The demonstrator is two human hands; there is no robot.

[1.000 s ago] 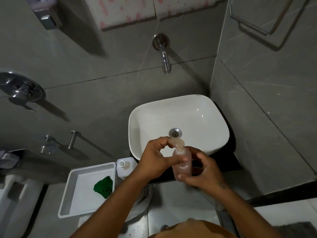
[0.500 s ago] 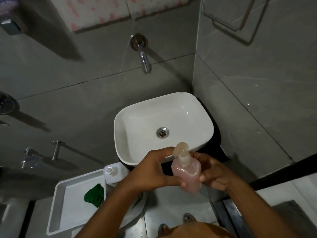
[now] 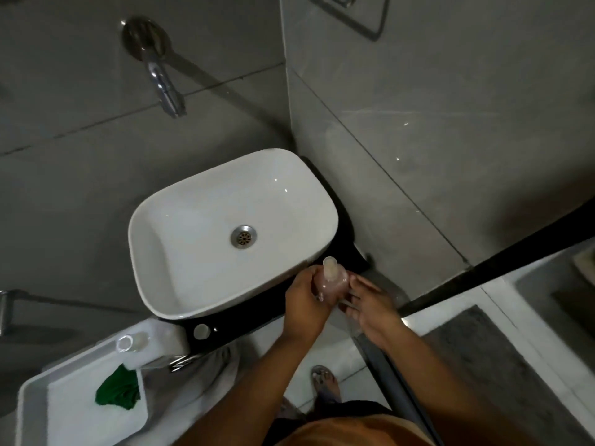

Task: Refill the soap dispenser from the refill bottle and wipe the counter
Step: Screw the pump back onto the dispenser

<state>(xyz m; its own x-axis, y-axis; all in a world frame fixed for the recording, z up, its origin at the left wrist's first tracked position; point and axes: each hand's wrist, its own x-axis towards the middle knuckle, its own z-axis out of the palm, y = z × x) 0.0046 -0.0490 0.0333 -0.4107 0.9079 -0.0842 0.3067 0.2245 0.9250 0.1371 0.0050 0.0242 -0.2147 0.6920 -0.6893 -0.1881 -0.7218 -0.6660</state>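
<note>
1. Head view: your left hand (image 3: 306, 304) is wrapping closed around the pink soap dispenser (image 3: 333, 281), holding it upright over the dark counter (image 3: 257, 320), just right of the white basin (image 3: 231, 233).
2. Your right hand (image 3: 370, 304) is sitting beside the dispenser with its fingers (image 3: 351, 296) loosely spread; the blur is making it hard to say whether they are touching the bottle, so I cannot tell if that hand is gripping.
3. The refill bottle (image 3: 141, 344) is standing at the far corner of the white tray (image 3: 35, 410), well apart from your hands.
4. A green cloth (image 3: 117, 389) is lying crumpled in that tray.
</note>
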